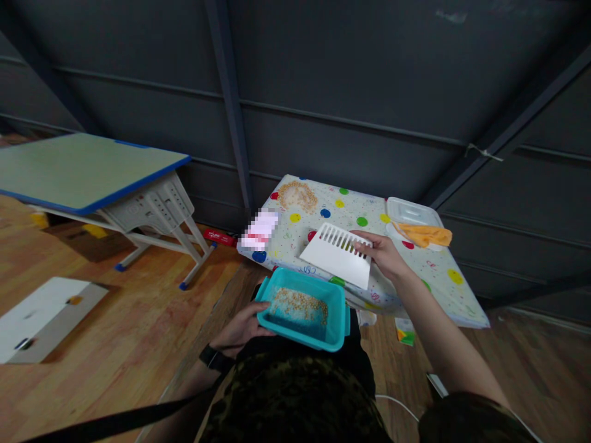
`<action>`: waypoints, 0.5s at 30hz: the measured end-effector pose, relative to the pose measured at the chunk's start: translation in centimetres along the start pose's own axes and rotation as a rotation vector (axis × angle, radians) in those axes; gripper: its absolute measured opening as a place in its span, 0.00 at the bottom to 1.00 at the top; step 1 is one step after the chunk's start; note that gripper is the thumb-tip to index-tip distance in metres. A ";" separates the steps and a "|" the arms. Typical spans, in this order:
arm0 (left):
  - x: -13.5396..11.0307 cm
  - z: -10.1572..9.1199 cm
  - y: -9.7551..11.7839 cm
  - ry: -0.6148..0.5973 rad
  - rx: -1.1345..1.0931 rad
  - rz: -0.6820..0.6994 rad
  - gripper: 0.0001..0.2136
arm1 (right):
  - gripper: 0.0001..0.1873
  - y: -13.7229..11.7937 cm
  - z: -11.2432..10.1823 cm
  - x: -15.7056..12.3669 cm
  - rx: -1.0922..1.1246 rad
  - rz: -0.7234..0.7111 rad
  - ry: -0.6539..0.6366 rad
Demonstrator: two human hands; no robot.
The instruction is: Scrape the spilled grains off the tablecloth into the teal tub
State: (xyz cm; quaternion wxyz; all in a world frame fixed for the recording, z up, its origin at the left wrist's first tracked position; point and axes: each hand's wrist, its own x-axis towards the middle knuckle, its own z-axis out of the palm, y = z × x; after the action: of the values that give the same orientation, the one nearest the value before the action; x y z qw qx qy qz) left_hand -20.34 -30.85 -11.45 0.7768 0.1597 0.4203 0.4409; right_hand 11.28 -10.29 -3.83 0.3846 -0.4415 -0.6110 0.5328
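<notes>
My left hand point(244, 326) is closed on the left rim of a teal plastic bin point(339, 320), thumb over the edge. The bin is held below the table's front edge, close to my lap. Inside it lie many pale yellow beans point(302, 301) with white grains among them. Over the tabletop, my right hand point(376, 251) grips a white plastic scraper point(339, 258) by its slotted end. The scraper's wide straight edge points toward me and the bin. At the table's far left corner is a pile of similar beans and white grains point(296, 195).
The table point(443, 301) wears a balloon-print cover. On its right lie a clear lid point(413, 212) and an orange cloth point(422, 234); a blurred-out flat item point(261, 230) lies left. A blue-edged desk point(92, 169) and white box point(48, 317) stand left. A dark wall rises behind.
</notes>
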 end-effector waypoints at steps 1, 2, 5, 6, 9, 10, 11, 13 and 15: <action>-0.1 0.2 0.1 0.000 -0.015 -0.005 0.17 | 0.30 0.0 0.0 0.5 0.021 -0.010 0.056; -0.3 0.4 0.2 -0.003 -0.032 -0.014 0.17 | 0.31 0.1 0.0 1.1 0.039 -0.015 0.111; -0.6 0.9 0.5 0.002 -0.075 -0.036 0.17 | 0.34 0.7 0.2 2.9 0.071 0.000 0.222; -0.7 0.9 0.5 0.015 -0.080 -0.036 0.17 | 0.35 1.0 0.4 3.4 0.070 0.014 0.239; -0.7 0.7 0.7 0.044 -0.075 -0.010 0.17 | 0.35 1.5 0.8 4.4 0.044 0.028 0.244; -0.7 0.5 0.7 0.043 -0.072 -0.003 0.16 | 0.35 1.6 0.9 4.5 0.033 0.025 0.227; -0.6 0.3 0.7 0.040 -0.069 0.001 0.16 | 0.34 1.6 1.0 4.5 0.022 0.024 0.196; -0.5 0.1 0.7 0.037 -0.063 0.005 0.16 | 0.33 1.4 1.0 4.2 0.000 0.041 0.111; -0.5 0.0 0.7 0.039 -0.063 0.004 0.16 | 0.33 1.1 1.0 3.6 -0.021 0.068 0.036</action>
State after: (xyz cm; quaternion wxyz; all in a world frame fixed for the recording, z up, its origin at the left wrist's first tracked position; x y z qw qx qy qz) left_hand -20.86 -30.89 -10.79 0.7723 0.1276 0.4208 0.4585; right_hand 9.36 -7.14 -5.06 0.3726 -0.4756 -0.5940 0.5311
